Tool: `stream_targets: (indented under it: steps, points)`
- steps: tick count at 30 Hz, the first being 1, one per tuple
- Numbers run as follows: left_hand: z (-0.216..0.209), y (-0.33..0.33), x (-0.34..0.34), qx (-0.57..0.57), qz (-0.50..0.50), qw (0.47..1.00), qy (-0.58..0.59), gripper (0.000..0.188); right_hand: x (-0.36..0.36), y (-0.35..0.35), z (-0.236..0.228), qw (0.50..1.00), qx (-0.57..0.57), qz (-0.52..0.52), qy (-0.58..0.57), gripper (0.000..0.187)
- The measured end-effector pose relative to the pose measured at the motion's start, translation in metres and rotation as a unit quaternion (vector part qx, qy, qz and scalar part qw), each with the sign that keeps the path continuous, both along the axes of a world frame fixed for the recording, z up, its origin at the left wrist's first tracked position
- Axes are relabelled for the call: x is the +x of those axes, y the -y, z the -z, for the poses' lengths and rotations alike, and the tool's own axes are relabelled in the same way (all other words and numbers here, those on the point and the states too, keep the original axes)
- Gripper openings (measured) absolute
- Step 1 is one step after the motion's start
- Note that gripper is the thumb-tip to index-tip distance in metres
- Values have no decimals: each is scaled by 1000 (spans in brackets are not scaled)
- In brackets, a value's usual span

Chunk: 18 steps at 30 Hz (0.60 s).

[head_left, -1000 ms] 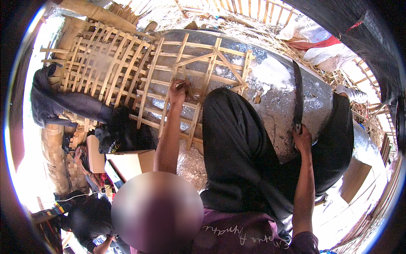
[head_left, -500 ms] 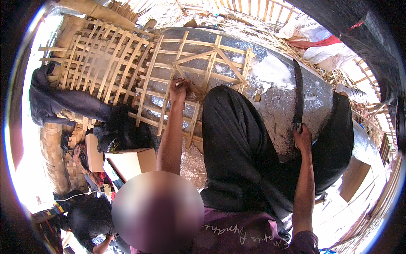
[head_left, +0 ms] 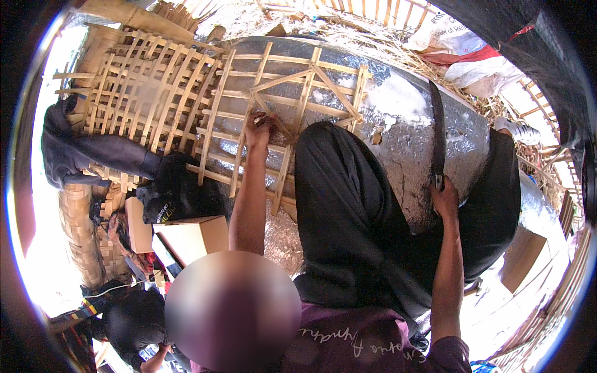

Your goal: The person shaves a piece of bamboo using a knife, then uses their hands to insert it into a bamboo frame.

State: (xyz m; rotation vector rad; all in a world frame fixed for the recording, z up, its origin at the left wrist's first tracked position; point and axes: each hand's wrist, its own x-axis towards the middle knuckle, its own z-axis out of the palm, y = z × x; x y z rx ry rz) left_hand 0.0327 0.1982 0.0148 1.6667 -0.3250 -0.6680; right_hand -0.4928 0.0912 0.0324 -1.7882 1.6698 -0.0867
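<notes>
I sit astride a big silver drum [head_left: 404,133], my dark trouser legs on either side of it. A lattice of bamboo strips [head_left: 280,99] is laid over its curved side. My left hand [head_left: 258,127] reaches forward and grips a slanted bamboo strip in that lattice. My right hand [head_left: 443,198] rests on the drum's right flank, shut on the handle of a long dark blade [head_left: 438,133] that points up and away from me, flat against the silver surface.
A woven bamboo frame [head_left: 134,93] lies to the left with dark cloth [head_left: 93,152] draped over it. Cardboard boxes [head_left: 186,236] and a rolled bamboo mat [head_left: 78,230] sit lower left. Sacks [head_left: 466,53] and straw are beyond the drum. Another person's dark-sleeved arm [head_left: 134,317] shows bottom left.
</notes>
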Motion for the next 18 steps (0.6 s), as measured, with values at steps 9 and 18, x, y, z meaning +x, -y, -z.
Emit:
stream_targets:
  steps: [9, 18]
  points:
    - [-16, -1, -7, 16, -13, 1000, -5, 32, -1, 2, 2, 1000, 3, 4, -2, 45]
    - [-26, 3, -17, 35, -33, 999, -7, 27, -2, 2, 6, 1000, -3, 8, -13, 44]
